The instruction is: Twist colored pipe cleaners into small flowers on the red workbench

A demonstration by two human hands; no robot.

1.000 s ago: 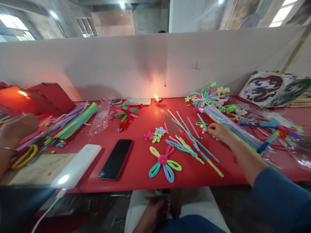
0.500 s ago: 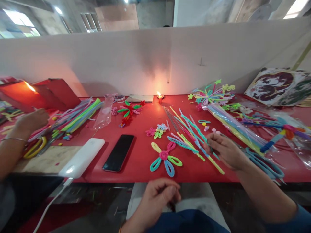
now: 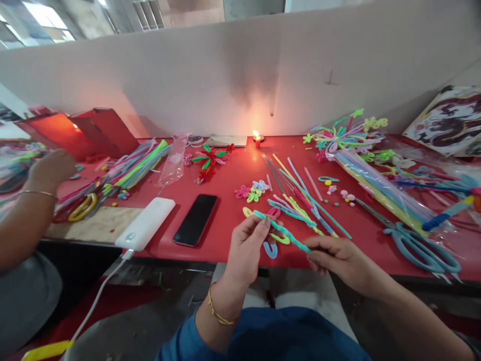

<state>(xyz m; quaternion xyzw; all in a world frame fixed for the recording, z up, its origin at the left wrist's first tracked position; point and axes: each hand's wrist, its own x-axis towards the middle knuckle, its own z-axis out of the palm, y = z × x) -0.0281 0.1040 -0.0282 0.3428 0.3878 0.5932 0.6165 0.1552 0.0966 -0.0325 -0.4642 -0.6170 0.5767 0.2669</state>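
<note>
A twisted turquoise pipe cleaner [image 3: 287,232] is stretched between my two hands above the table's front edge. My left hand [image 3: 248,245] pinches its upper left end between thumb and fingers. Its lower right end is gripped by my right hand [image 3: 332,258]. Behind my left hand lies a multicoloured pipe-cleaner flower [image 3: 270,249], its centre and some petals hidden. Loose pipe cleaners [image 3: 300,210] in blue, yellow, pink and green lie just beyond my hands. Small pink, blue and green flowers [image 3: 253,191] rest farther back.
A lit candle [image 3: 257,140] burns near the white partition. Blue-handled scissors [image 3: 421,245] lie at the right. A black phone [image 3: 196,220] and a white power bank [image 3: 146,224] with cable lie left. Another person's hand [image 3: 52,173] works at far left, near yellow-handled scissors [image 3: 83,206].
My right hand has drawn the turquoise pipe cleaner from the loose ones towards me. My left hand has risen from my lap and taken its other end. The view has shifted somewhat.
</note>
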